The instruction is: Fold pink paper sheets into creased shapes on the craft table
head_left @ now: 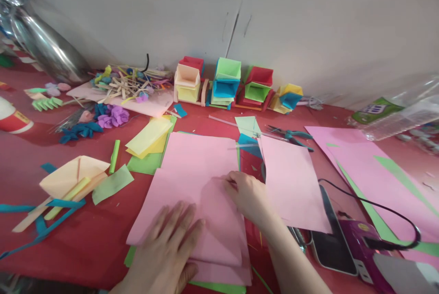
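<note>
A stack of pink paper sheets (195,166) lies on the red table in front of me, its lower right part folded over into a diagonal flap. My left hand (168,248) rests flat on the near edge of the top sheet, fingers spread. Fingers curled, my right hand (247,193) presses down on the fold near the sheet's right edge. Another pink sheet (291,184) lies just right of that hand.
Folded paper boxes (226,86) line the wall. Craft sticks and paper flowers (126,86) sit at the back left, yellow and green sheets (149,141) beside them. Pliers (291,136), a phone (331,239), a cabled purple device (363,239) and large pink sheets (377,170) fill the right.
</note>
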{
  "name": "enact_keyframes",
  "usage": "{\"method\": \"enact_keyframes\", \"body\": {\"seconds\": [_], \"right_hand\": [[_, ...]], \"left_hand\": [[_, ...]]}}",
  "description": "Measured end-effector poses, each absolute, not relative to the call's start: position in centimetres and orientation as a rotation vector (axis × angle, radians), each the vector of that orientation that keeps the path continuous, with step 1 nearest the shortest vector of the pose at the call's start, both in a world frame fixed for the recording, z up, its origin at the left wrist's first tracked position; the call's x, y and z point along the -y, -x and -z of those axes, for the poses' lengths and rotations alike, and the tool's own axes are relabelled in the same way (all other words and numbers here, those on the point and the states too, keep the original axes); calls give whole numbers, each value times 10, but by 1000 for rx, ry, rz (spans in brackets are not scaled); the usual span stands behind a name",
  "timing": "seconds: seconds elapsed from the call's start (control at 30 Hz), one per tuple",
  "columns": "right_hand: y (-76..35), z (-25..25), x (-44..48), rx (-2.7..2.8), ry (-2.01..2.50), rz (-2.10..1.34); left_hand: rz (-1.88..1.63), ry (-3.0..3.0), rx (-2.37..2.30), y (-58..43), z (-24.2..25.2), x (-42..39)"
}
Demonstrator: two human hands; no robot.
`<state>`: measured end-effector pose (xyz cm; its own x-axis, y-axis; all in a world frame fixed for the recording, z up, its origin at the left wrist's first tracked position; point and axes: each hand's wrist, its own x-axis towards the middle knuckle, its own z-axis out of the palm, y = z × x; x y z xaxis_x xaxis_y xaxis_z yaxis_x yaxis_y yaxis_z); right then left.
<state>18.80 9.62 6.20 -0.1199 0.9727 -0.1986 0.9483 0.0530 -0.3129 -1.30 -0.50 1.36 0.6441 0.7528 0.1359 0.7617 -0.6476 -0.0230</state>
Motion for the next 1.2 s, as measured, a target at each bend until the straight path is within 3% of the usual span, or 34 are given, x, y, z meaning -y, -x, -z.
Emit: {"method": "enact_keyframes", "body": {"seconds": [0.9, 1.2], "right_hand": [[-187, -57, -89, 2273, 2144, -346], [-204, -32, -72, 1770, 1826, -700]], "left_hand": [[185, 2767, 1371, 7, -13, 7], [236, 2755, 1271, 11, -9, 5]]}}
